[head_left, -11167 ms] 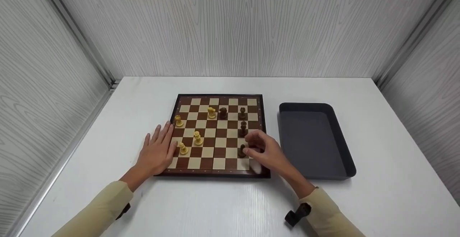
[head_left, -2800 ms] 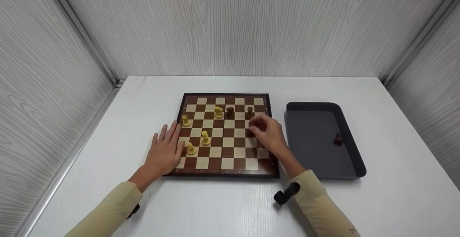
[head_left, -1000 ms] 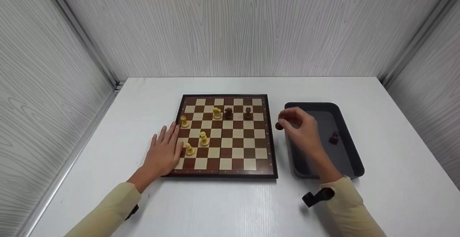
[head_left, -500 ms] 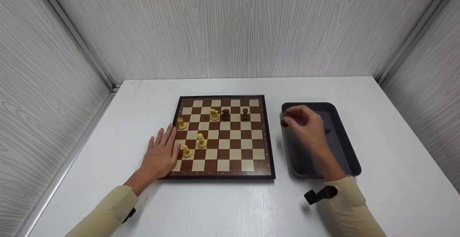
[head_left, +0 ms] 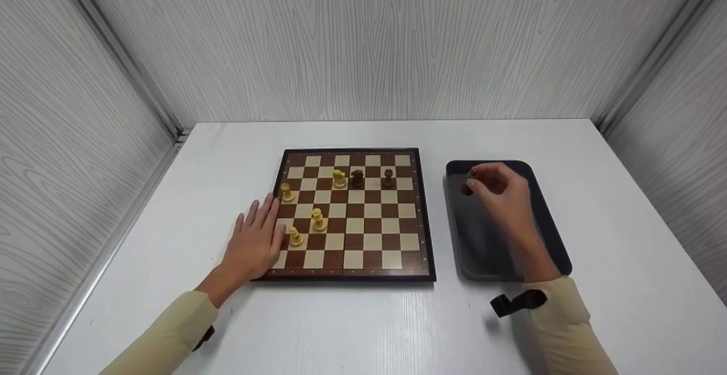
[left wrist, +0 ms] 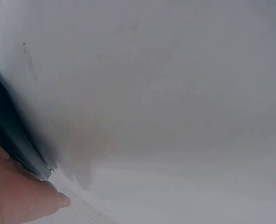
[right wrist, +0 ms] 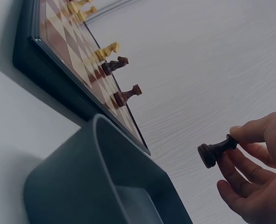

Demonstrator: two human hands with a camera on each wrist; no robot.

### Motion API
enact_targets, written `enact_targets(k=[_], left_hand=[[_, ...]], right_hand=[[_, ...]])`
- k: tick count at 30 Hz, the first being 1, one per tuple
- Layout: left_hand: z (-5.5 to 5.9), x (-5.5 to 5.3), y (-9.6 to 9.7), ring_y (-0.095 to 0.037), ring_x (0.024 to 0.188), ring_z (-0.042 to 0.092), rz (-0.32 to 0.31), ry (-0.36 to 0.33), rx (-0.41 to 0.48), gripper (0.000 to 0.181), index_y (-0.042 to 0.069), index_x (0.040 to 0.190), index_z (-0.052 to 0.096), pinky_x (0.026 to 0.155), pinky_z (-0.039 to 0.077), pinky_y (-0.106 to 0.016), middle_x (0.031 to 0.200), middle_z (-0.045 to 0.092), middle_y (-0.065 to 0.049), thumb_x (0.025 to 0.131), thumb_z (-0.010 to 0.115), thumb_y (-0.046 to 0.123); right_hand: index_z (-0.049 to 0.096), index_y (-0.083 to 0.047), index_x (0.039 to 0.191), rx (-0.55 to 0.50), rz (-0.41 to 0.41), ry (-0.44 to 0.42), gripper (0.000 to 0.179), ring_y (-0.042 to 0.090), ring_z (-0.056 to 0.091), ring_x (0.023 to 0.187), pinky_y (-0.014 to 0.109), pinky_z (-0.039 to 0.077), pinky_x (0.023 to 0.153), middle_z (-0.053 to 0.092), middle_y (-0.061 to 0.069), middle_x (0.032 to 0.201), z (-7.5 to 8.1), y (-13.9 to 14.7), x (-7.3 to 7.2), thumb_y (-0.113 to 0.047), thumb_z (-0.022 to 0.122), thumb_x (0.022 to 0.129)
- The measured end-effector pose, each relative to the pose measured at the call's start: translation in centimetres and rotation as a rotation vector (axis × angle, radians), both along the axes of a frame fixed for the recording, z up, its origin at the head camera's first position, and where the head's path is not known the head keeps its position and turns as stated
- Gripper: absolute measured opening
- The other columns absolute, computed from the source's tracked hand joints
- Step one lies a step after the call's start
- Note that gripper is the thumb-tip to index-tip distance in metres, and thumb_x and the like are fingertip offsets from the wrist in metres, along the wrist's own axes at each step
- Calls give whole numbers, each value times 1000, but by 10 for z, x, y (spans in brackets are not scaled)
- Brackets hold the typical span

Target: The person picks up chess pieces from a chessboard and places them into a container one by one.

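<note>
Dark chess piece (right wrist: 215, 151) pinched near the top by the right-hand grip (head_left: 504, 194), apparently to hang clear over the tray (head_left: 483, 258) right of centre, with the left-hand grip (head_left: 253, 245) unclenched along the chessboard (head_left: 372, 242) at lower left, probably to steady it.

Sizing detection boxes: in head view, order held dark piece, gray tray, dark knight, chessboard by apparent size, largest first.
1. Chessboard
2. Gray tray
3. Held dark piece, dark knight: both far smaller; order unsure, held piece partly hidden.
</note>
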State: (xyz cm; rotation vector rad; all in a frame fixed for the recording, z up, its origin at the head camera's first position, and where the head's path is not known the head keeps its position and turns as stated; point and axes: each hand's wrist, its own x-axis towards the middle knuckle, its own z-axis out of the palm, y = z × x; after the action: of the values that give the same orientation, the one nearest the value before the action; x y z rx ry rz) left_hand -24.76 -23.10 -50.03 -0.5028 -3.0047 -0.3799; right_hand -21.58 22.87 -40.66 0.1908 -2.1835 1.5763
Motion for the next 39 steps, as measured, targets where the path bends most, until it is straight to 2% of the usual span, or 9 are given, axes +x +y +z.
enact_targets(k=[18,26,32,39], left_hand=[[0,1,0,-45,154,12,-2,-7,-8,62,0,163,17,120,11,-66,170,13,-19,112,30,34],[-1,-1,-1,-44,155,12,-9,1,-14,62,0,163,17,120,11,-66,170,12,-18,113,30,33],[-1,-2,-1,-44,155,11,-7,-3,-21,62,1,163,16,120,11,-66,170,12,-18,113,29,34],[-1,-2,-1,-44,155,9,-3,-23,-31,63,1,164,14,120,10,-66,171,10,-18,113,28,35]], right_hand=[[67,15,115,22,-17,-1,24,32,66,91,20,51,74,70,28,107,0,13,0,7,70,93],[65,17,116,-32,-25,6,26,31,66,97,21,52,82,67,32,112,5,15,1,7,71,92],[66,17,115,-19,-19,5,25,29,66,97,20,52,82,68,30,111,6,14,1,6,70,93],[66,16,115,1,4,-8,24,34,67,100,20,52,84,69,30,112,5,9,1,6,70,93]])
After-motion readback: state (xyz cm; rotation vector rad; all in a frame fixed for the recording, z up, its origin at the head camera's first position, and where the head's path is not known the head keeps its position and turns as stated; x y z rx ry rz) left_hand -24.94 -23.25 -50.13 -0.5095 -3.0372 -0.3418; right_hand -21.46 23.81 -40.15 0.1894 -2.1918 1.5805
